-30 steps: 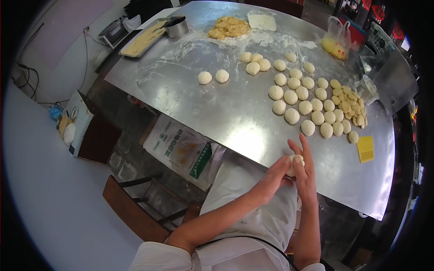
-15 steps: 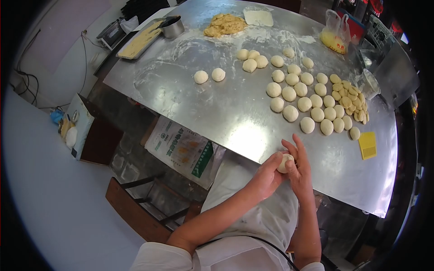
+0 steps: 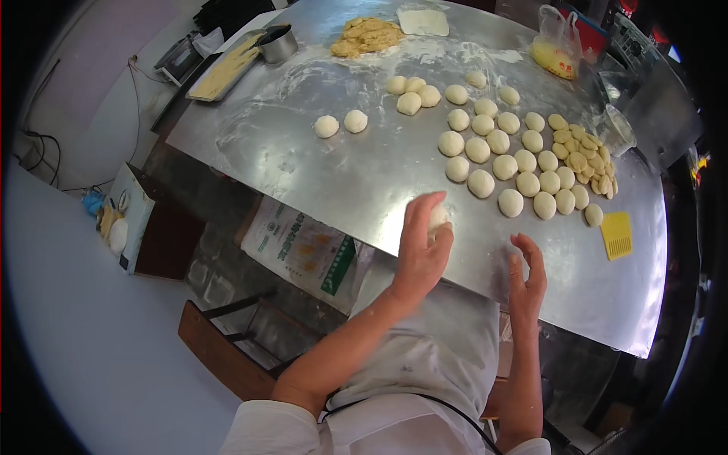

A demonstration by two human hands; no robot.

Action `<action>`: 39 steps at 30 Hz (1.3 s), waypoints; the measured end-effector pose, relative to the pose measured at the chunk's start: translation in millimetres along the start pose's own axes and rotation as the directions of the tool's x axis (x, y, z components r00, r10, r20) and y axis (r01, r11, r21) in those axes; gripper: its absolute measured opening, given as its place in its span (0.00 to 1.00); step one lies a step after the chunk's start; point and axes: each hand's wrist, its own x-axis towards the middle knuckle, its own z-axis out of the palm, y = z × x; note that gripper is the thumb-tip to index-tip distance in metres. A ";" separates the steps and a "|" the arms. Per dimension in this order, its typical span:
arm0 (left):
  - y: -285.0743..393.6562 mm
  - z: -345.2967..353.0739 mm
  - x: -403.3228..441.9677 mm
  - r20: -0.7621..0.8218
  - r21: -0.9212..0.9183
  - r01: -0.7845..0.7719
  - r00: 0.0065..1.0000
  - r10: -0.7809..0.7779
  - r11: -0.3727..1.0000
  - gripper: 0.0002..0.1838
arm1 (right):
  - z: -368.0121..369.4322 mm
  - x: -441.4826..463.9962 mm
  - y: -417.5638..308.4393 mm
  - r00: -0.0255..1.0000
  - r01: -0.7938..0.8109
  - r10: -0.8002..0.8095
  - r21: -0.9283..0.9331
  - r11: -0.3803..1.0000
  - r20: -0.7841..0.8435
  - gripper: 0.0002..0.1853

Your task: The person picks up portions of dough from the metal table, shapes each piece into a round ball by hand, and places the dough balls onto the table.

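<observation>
My left hand point(image 3: 422, 244) is over the front part of the metal table point(image 3: 356, 193), its fingers curled round a pale dough ball point(image 3: 437, 218) that shows between fingers and thumb. To its right, my right hand point(image 3: 527, 277) is raised at the table's edge, thumb and fingers apart, holding nothing. Several round dough balls point(image 3: 510, 202) lie in loose rows beyond my hands. A pair of dough balls point(image 3: 356, 121) sits apart on the left. Flattened yellowish dough pieces point(image 3: 578, 161) are heaped at the right of the rows.
A yellow scraper point(image 3: 616, 236) lies near the right edge. At the back are a dough mass point(image 3: 367, 36), a white scraper point(image 3: 423, 22), a metal pot point(image 3: 278, 45), a tray point(image 3: 225, 70) and a plastic bag point(image 3: 556, 53). A clear tub point(image 3: 617, 132) stands far right.
My hands have separated. The left has moved up and left over the table with the dough ball; the right has let go of it and moved slightly right. The view has shifted a little.
</observation>
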 end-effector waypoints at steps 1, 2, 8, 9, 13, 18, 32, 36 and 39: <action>-8.5 -4.3 5.9 0.040 0.245 -0.150 0.989 0.144 0.958 0.24 | 0.5 -2.8 6.0 1.000 -0.011 0.010 -0.077 0.997 -0.012 0.17; -22.1 -8.5 10.1 0.114 0.466 -0.291 0.956 0.270 0.835 0.24 | 0.9 -5.4 15.4 0.998 0.064 -0.064 -0.141 0.988 0.002 0.17; -27.9 -57.1 25.2 0.074 0.348 -0.327 0.944 0.322 0.878 0.28 | -4.3 -9.8 30.7 0.958 0.280 -0.287 -0.294 0.914 0.020 0.16; -29.1 -66.6 29.8 0.098 0.347 -0.319 0.947 0.304 0.882 0.33 | -3.6 -9.4 31.9 0.958 0.274 -0.287 -0.313 0.909 0.006 0.16; -47.3 -63.0 31.7 0.314 0.470 -0.270 0.941 0.127 0.840 0.42 | 5.0 -7.9 26.2 0.945 0.299 -0.326 -0.480 0.824 0.029 0.14; -59.8 -38.7 43.5 0.369 0.400 -0.334 0.911 0.183 0.854 0.32 | 9.1 -8.9 25.4 0.929 0.324 -0.370 -0.541 0.776 0.025 0.11; -143.3 -149.8 300.6 -0.024 0.624 -0.322 0.903 0.429 0.712 0.25 | 13.2 -3.6 20.2 0.940 0.291 -0.341 -0.562 0.774 0.017 0.11; -132.8 -128.4 305.7 0.045 0.829 -0.147 0.979 0.197 0.540 0.25 | 13.5 -2.2 24.0 0.937 0.288 -0.349 -0.576 0.766 0.004 0.11; -118.6 -79.1 288.0 0.183 0.665 -0.405 0.903 0.389 0.627 0.29 | 14.1 -1.1 19.1 0.936 0.296 -0.353 -0.581 0.758 0.016 0.11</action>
